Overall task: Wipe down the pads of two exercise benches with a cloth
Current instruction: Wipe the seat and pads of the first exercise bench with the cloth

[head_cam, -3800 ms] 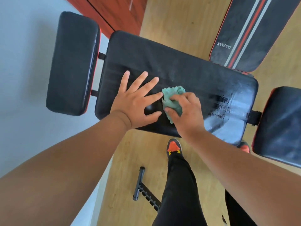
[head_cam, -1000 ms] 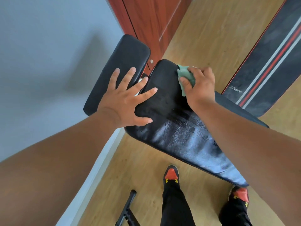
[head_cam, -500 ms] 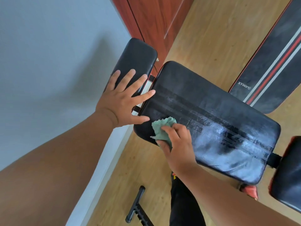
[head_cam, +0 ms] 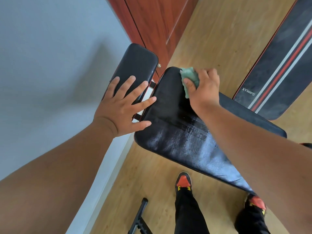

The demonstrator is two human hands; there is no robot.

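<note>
A long black bench pad [head_cam: 175,132] runs from the centre toward the lower right, its near part shiny with wet streaks. My right hand [head_cam: 205,86] presses a crumpled green cloth [head_cam: 190,78] onto the pad's far left corner. My left hand [head_cam: 125,105] lies flat with fingers spread across the gap between this pad and the small black head pad [head_cam: 137,68] to its left. A second bench pad [head_cam: 283,65], black with red and white stripes and the word XYWang, lies on the floor at the upper right.
A pale wall [head_cam: 50,65] fills the left side, with a reddish wooden door [head_cam: 152,21] at the top. The floor is light wood [head_cam: 211,31]. A black metal bench foot [head_cam: 140,217] sticks out at the bottom, near my shoes [head_cam: 184,181].
My right hand has swept the cloth from the pad's near edge up to its far left corner. The left hand stays spread at the gap between the pads.
</note>
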